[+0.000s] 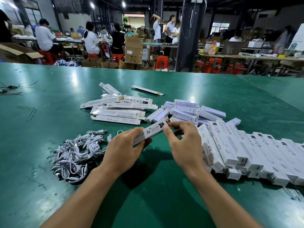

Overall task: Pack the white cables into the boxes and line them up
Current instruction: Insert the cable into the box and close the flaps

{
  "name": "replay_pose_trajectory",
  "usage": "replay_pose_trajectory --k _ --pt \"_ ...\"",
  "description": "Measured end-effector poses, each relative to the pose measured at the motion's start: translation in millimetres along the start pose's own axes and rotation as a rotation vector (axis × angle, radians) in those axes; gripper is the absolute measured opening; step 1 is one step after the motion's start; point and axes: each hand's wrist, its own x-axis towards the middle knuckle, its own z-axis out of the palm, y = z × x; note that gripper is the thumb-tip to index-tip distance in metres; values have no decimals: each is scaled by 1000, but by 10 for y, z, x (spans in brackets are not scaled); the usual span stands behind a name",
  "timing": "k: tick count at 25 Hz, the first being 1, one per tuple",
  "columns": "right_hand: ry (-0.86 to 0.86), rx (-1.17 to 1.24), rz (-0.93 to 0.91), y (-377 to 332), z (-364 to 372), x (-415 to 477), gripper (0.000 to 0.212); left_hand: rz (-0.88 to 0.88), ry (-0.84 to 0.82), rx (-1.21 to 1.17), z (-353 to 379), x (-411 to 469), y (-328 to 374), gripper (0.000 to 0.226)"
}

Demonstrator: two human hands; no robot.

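White cables (77,150) lie in a heap on the green worktop (49,96), just left of your left hand (122,150). That hand grips one slim box (150,131) by its near half, above the worktop. Your right hand (182,145) pinches the box's far end between thumb and forefinger. Closed boxes (246,150) lie lined up on your right, and flat unfolded boxes (118,109) lie further back.

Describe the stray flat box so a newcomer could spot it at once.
On the green table, find the heap of flat unfolded boxes in the middle. Just beyond it to the right, one flat box lies alone, touching no other box, unlike every neighbour.
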Motion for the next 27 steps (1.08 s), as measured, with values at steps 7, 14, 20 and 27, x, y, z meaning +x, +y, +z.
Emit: replay_pose_trajectory --k 7,14,20,27 --pt "-90 74 96 -29 -68 44 9 30 10 18 4 -4 -16 31" --pt "-206 76 62 -14 -102 61 6 39 0 -54 0 -5 -3 39" --pt "-144 214 113 45 -69 64 13 9 14 -56 34 6 15 35" --pt "-153 348 153 57 -40 90 30 -17 8 -141 40 14 -10 22"
